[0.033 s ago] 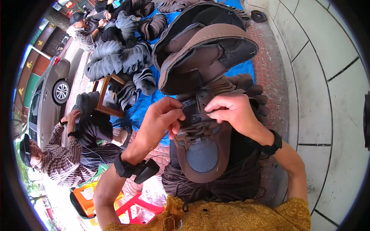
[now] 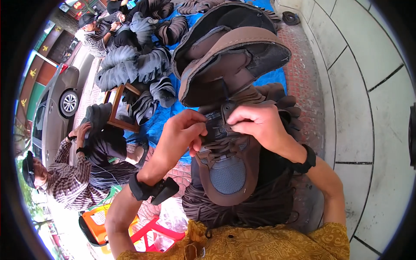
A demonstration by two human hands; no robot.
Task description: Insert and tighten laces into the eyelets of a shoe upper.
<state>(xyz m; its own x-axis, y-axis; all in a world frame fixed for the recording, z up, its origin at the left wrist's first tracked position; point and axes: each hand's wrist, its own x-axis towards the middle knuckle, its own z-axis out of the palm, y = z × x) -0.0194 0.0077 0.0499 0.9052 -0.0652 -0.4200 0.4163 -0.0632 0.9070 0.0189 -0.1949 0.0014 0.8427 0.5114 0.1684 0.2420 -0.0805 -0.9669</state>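
A brown shoe upper with a grey mesh toe lies over my lap, its toe pointing toward me. Dark laces cross its front below the tongue, which carries a printed label. My right hand pinches the eyelet edge on the right of the tongue, thumb against forefinger. At the left edge of the tongue, my left hand is closed with its fingers curled; what sits between its fingertips is hidden. Beyond both hands, more brown shoe uppers stand nested, their heel openings facing me. A bundle of dark laces rests across my lap.
Piles of grey uppers lie on a blue tarp, beside a wooden stool. Two people sit working at the left; a car is behind them. A red stool is close at my left, a tiled wall at my right.
My right hand has shifted slightly left, drawing the eyelet edge over a little with it. My left hand and the shoe upper stay nearly where they were.
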